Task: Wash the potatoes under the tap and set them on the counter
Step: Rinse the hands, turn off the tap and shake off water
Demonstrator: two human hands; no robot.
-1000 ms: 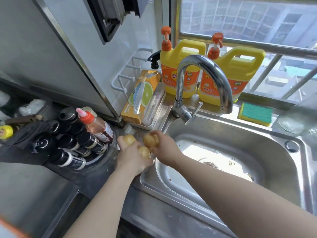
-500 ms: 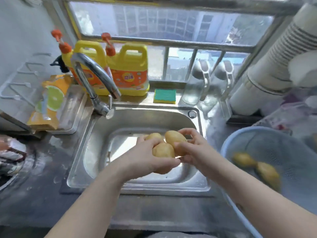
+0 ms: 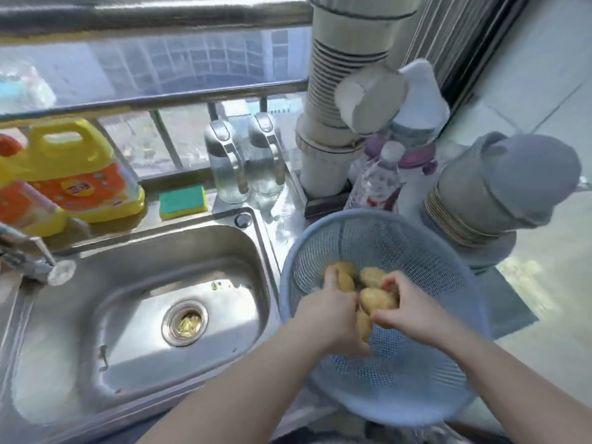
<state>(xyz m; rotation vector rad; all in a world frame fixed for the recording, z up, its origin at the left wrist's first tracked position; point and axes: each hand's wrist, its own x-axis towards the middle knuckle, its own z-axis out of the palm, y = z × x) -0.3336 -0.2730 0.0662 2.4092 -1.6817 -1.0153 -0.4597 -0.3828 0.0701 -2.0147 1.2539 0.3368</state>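
Both my hands are inside a light blue plastic colander point(image 3: 416, 389) standing on the counter right of the steel sink point(image 3: 134, 302). My left hand point(image 3: 330, 312) and my right hand point(image 3: 407, 312) are cupped together around several yellow potatoes point(image 3: 376, 299). Other potatoes point(image 3: 371, 275) lie just beyond my fingers in the colander; which are loose and which held is hard to tell. The tap point(image 3: 28, 254) shows at the far left edge, blurred, with no water visible.
Two yellow detergent jugs point(image 3: 77, 174) and a green-yellow sponge point(image 3: 182, 201) sit on the window ledge behind the sink. Two glass dispensers point(image 3: 243, 161), a white pipe point(image 3: 339, 123), bottles point(image 3: 378, 181) and a grey covered stack point(image 3: 487, 200) crowd the counter behind the colander.
My hands carried the potatoes rightward from above the sink basin into the blue colander. The view swung right with them, and the tap slid to the left edge.
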